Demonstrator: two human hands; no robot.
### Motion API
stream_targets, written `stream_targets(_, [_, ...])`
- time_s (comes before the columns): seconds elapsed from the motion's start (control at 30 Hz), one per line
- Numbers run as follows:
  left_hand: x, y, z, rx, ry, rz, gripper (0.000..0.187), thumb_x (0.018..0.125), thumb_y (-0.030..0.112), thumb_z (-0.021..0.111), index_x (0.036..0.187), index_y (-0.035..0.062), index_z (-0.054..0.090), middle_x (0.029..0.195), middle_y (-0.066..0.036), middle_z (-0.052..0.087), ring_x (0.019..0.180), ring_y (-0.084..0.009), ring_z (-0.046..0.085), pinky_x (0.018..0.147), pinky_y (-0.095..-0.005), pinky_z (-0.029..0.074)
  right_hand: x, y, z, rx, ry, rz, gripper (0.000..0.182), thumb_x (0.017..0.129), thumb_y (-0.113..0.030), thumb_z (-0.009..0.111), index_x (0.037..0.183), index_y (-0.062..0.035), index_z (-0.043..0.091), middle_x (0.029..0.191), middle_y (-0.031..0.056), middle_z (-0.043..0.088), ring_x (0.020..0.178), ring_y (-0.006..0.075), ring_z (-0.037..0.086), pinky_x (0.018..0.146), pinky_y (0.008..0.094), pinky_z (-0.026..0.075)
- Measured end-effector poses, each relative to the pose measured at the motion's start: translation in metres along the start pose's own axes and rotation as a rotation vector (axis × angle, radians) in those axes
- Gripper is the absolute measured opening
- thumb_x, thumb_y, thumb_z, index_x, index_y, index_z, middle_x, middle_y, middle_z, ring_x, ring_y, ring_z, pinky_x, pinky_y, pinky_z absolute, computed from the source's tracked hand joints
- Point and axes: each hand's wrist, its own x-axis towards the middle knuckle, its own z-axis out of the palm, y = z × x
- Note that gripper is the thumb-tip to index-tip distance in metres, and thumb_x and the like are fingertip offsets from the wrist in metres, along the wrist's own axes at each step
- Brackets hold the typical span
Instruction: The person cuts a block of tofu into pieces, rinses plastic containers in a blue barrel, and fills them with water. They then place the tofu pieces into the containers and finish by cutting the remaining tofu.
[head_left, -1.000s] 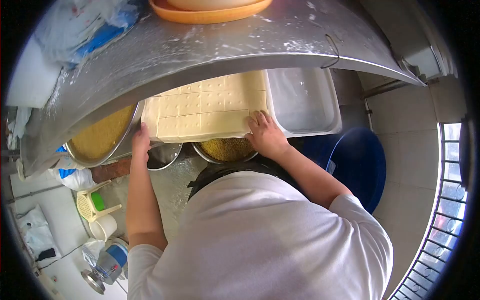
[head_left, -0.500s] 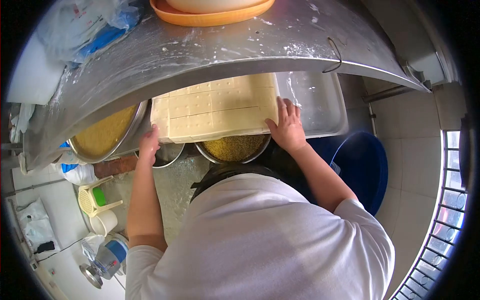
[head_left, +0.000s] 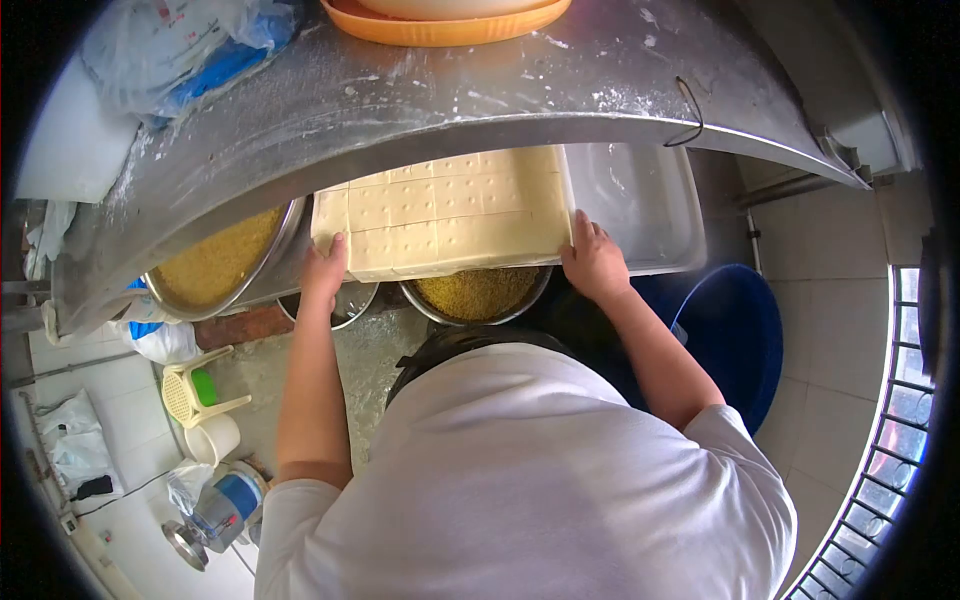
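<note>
A pale yellow slab (head_left: 460, 210), scored into rectangles and dotted with small dimples, lies under the metal shelf, its far side hidden by the shelf's edge. My left hand (head_left: 323, 275) is closed on its front left corner, fingertips over the top edge. At the front right corner, my right hand (head_left: 597, 262) grips the slab's side, with some fingers out of sight. Right of the slab extends a shallow grey tray (head_left: 640, 210). Below its front edge, a round metal pan (head_left: 478, 298) holds yellow grainy stuff.
Above is a smeared metal shelf (head_left: 450, 90) bearing an orange basin (head_left: 450, 28) and plastic bags (head_left: 185, 55). A wide pan of yellow matter (head_left: 215, 265) sits at left. A blue barrel (head_left: 740, 330) stands at right. A stool (head_left: 190, 390) is on the floor.
My left hand has shifted from the slab's left side onto its front corner. My right hand's fingers, earlier stretched along the edge, are more curled. The view has moved slightly.
</note>
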Motion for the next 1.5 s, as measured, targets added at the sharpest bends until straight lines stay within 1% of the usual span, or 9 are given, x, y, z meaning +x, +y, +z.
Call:
stream_targets(0.17, [-0.016, 0.042, -0.023, -0.354, -0.089, -0.260, 0.064, 0.094, 0.043, 0.072, 0.134, -0.0036, 0.056, 0.130, -0.017, 0.066, 0.115, -0.0314, 0.065, 0.098, -0.0405, 0.050, -0.002, 0.001, 0.012, 0.013, 0.141, -0.030, 0.053, 0.091, -0.019, 0.057, 0.139, 0.0015, 0.047, 0.116, 0.0260, 0.065, 0.107, 0.0448, 0.063, 0.091, 0.0532, 0.054])
stream_targets(0.3, [0.034, -0.003, -0.025, -0.583, -0.359, -0.521, 0.069, 0.088, 0.043, 0.079, 0.140, 0.0056, 0.052, 0.132, -0.012, 0.065, 0.120, -0.0292, 0.062, 0.099, -0.0514, 0.047, -0.002, 0.000, 0.011, 0.003, 0.149, -0.020, 0.053, 0.092, -0.020, 0.057, 0.140, 0.0002, 0.047, 0.116, 0.0253, 0.066, 0.107, 0.0439, 0.064, 0.091, 0.0534, 0.054])
stream_targets(0.5, [0.009, -0.006, -0.026, -0.413, -0.349, -0.200, 0.079, 0.085, 0.045, 0.082, 0.146, 0.0121, 0.045, 0.139, -0.011, 0.059, 0.120, -0.0293, 0.061, 0.097, -0.0529, 0.047, -0.002, -0.004, 0.008, -0.021, 0.131, 0.016, 0.053, 0.092, -0.022, 0.056, 0.141, -0.0020, 0.046, 0.115, 0.0247, 0.066, 0.107, 0.0434, 0.064, 0.091, 0.0534, 0.054])
stream_targets(0.67, [0.013, -0.060, -0.028, -0.878, -0.363, -0.171, 0.046, 0.095, 0.030, 0.073, 0.134, 0.0127, 0.056, 0.121, -0.006, 0.069, 0.105, -0.0220, 0.068, 0.081, -0.0416, 0.054, -0.004, -0.001, 0.010, 0.040, 0.191, -0.009, 0.054, 0.092, -0.023, 0.060, 0.141, -0.0021, 0.048, 0.118, 0.0254, 0.065, 0.111, 0.0436, 0.062, 0.095, 0.0522, 0.052])
stream_targets(0.83, [-0.016, -0.048, -0.039, -1.146, -0.345, -0.203, 0.042, 0.097, 0.028, 0.068, 0.133, 0.0074, 0.057, 0.125, -0.008, 0.068, 0.109, -0.0259, 0.069, 0.084, -0.0437, 0.055, -0.005, -0.056, -0.007, 0.263, 0.534, -0.267, 0.054, 0.088, -0.011, 0.071, 0.138, -0.0003, 0.053, 0.125, 0.0265, 0.062, 0.112, 0.0456, 0.061, 0.099, 0.0493, 0.051])
stream_targets(0.97, [-0.048, 0.031, -0.010, -1.193, -0.470, -0.041, 0.047, 0.099, 0.023, 0.066, 0.139, 0.0030, 0.052, 0.128, -0.011, 0.065, 0.116, -0.0244, 0.066, 0.096, -0.0441, 0.054, 0.002, -0.129, -0.020, 0.955, -0.110, -0.162, 0.059, 0.094, -0.022, 0.074, 0.141, 0.0039, 0.050, 0.127, 0.0228, 0.062, 0.116, 0.0349, 0.062, 0.100, 0.0457, 0.051])
stream_targets(1.17, [-0.101, 0.139, 0.014, -1.022, -0.811, 0.172, 0.052, 0.101, 0.029, 0.067, 0.142, 0.0018, 0.049, 0.133, -0.014, 0.061, 0.119, -0.0252, 0.062, 0.100, -0.0406, 0.051, 0.030, -0.104, -0.027, 1.940, -0.228, 0.117, 0.060, 0.096, -0.021, 0.072, 0.143, 0.0027, 0.045, 0.123, 0.0153, 0.064, 0.110, 0.0271, 0.067, 0.090, 0.0381, 0.057])
stream_targets(1.3, [-0.074, 0.076, 0.010, -0.410, -0.165, 0.342, 0.048, 0.100, 0.032, 0.068, 0.134, 0.0010, 0.057, 0.127, -0.019, 0.065, 0.116, -0.0277, 0.064, 0.098, -0.0385, 0.051, 0.026, -0.008, -0.058, 1.655, 0.066, 0.192, 0.048, 0.096, -0.018, 0.070, 0.138, 0.0009, 0.054, 0.120, 0.0135, 0.066, 0.111, 0.0239, 0.065, 0.097, 0.0388, 0.052])
stream_targets(1.5, [-0.024, -0.022, 0.023, 0.281, 0.196, 0.181, 0.061, 0.096, 0.041, 0.070, 0.131, -0.0071, 0.056, 0.130, -0.028, 0.063, 0.116, -0.0390, 0.063, 0.101, -0.0464, 0.049, 0.044, 0.083, -0.029, 1.193, 0.131, 0.244, 0.065, 0.089, -0.020, 0.077, 0.142, 0.0041, 0.049, 0.117, 0.0172, 0.065, 0.104, 0.0257, 0.066, 0.087, 0.0383, 0.055])
